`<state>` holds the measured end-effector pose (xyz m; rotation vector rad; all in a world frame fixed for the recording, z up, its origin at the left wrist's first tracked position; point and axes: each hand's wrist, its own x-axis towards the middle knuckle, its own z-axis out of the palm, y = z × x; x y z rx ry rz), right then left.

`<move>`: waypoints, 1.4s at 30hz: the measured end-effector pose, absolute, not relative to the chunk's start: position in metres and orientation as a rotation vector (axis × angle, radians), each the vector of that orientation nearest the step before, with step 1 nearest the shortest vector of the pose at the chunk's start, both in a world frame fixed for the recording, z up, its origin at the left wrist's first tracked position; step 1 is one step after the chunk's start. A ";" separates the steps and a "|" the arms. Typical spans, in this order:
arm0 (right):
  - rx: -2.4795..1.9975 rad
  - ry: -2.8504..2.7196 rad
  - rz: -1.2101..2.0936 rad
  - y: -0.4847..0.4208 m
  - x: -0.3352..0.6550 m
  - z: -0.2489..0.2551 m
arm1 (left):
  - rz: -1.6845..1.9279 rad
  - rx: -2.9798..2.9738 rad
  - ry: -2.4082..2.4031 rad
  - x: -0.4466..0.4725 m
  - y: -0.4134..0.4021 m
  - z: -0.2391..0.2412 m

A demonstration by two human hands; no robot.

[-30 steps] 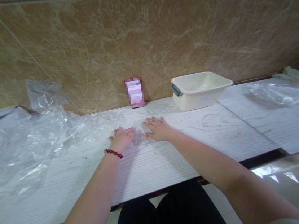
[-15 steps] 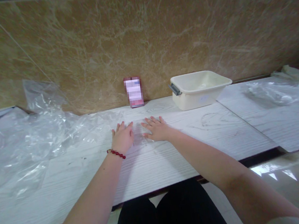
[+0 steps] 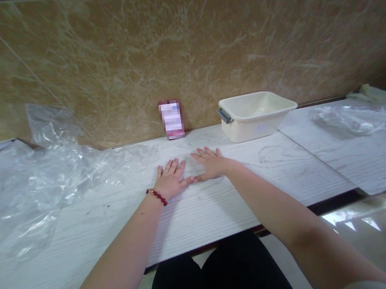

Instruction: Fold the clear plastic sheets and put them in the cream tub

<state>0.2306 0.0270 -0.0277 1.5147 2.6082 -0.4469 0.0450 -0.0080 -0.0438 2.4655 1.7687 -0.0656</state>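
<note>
My left hand lies palm down on the white wood-grain table, its fingers spread and a red bead bracelet round the wrist. Beside it my right hand rests flat as well, fingers apart. The two thumbs meet at their tips. Neither hand holds anything that I can see. Behind the hands a phone with a blurred screen leans upright against the wall.
A cream plastic bin with a grey clip handle stands by the wall, right of the phone. Crumpled clear plastic bags cover the left side. Another clear plastic bag lies far right, near a pale cloth-like piece.
My left hand has shifted right and its fingers have spread. My right hand has slid slightly right. The thumbs, apart before, now touch. Something faint and clear between the hands no longer shows.
</note>
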 end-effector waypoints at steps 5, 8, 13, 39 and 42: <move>1.445 2.534 -0.532 0.025 0.254 -0.003 | -0.067 2.455 1.772 0.046 -0.008 -0.044; 1.363 2.568 -0.529 0.017 0.251 0.007 | -0.066 2.454 1.755 0.045 -0.009 -0.044; 1.320 2.651 -0.462 0.001 0.240 0.012 | -0.071 2.438 1.735 0.045 -0.010 -0.040; 0.894 3.163 0.217 -0.013 0.281 -0.005 | -0.036 2.442 1.741 0.047 -0.010 -0.040; 0.801 3.178 0.248 -0.011 0.280 -0.007 | -0.040 2.433 1.744 0.048 -0.011 -0.040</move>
